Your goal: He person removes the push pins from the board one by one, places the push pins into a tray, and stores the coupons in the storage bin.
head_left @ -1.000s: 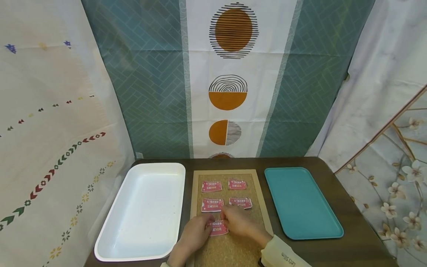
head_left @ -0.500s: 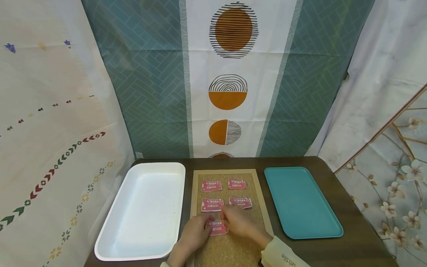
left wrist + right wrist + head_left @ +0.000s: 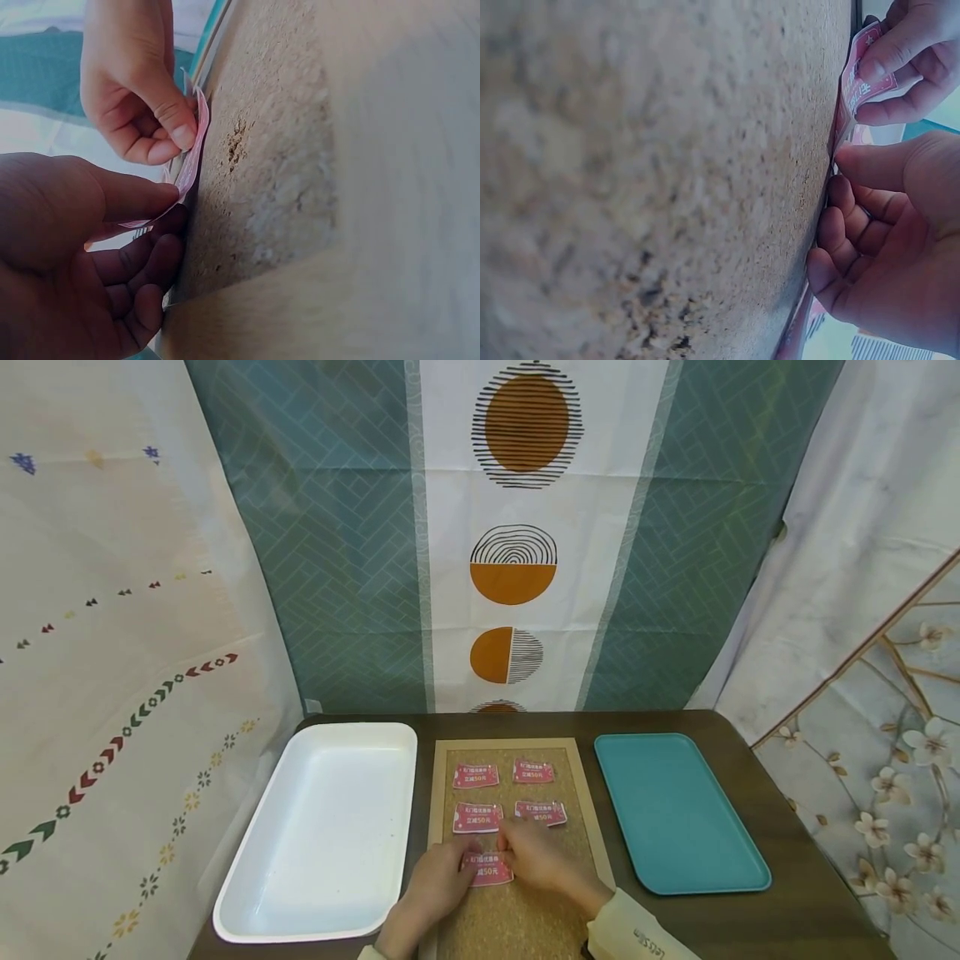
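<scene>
A pink paper coupon (image 3: pixel 492 870) with white lettering lies near the middle of the wood-framed corkboard (image 3: pixel 517 927). My left hand (image 3: pixel 442 877) pinches its left edge, the thumb on the printed face. My right hand (image 3: pixel 536 856) is at the coupon's upper right corner, pinching there with thumb and forefinger while the other fingers curl in. In the left wrist view the coupon (image 3: pixel 196 150) bends up off the cork between both hands. The right wrist view shows the left thumb pressed on the coupon's (image 3: pixel 866 75) face; what lies under the right fingertips is hidden.
Several similar coupons sit on the board above the hands, among them an upper left coupon (image 3: pixel 476 777) and an upper right coupon (image 3: pixel 533 772). A deep white tray (image 3: pixel 322 827) stands left of the board, a shallow teal tray (image 3: pixel 678 814) right of it, all on a dark table (image 3: pixel 810 910).
</scene>
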`<state>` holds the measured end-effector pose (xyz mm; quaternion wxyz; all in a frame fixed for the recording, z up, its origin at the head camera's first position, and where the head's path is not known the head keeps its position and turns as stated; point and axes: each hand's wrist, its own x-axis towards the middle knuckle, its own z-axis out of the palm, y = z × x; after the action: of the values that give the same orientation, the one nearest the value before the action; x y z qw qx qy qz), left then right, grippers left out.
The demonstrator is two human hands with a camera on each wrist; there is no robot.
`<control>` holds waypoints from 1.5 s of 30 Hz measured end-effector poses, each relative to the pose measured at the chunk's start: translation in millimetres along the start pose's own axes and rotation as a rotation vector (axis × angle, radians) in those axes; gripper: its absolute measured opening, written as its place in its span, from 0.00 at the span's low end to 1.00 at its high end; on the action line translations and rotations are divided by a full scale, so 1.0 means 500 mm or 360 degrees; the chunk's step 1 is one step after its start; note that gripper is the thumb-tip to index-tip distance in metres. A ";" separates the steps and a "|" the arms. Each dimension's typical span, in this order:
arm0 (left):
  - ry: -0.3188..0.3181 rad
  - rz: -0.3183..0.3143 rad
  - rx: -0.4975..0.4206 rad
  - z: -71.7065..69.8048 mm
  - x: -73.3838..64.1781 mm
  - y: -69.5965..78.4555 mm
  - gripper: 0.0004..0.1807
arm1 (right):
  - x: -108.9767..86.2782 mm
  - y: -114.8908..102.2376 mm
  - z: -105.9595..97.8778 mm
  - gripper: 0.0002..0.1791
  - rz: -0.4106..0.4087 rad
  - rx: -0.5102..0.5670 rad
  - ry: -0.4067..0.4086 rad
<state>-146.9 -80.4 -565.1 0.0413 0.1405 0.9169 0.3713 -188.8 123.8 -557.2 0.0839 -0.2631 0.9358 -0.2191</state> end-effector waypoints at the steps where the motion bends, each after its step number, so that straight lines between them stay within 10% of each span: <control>1: 0.0002 0.0001 0.0003 0.000 0.001 0.000 0.09 | 0.000 0.001 -0.001 0.10 0.0000 0.0008 0.0002; 45: 0.0107 0.0073 0.0070 0.015 -0.008 -0.015 0.10 | -0.004 0.001 0.007 0.12 0.0042 0.0247 0.0086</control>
<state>-143.1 -81.4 -575.8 -0.0013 0.1497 0.9222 0.3565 -186.2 124.0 -560.4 0.0817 -0.2373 0.9213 -0.2969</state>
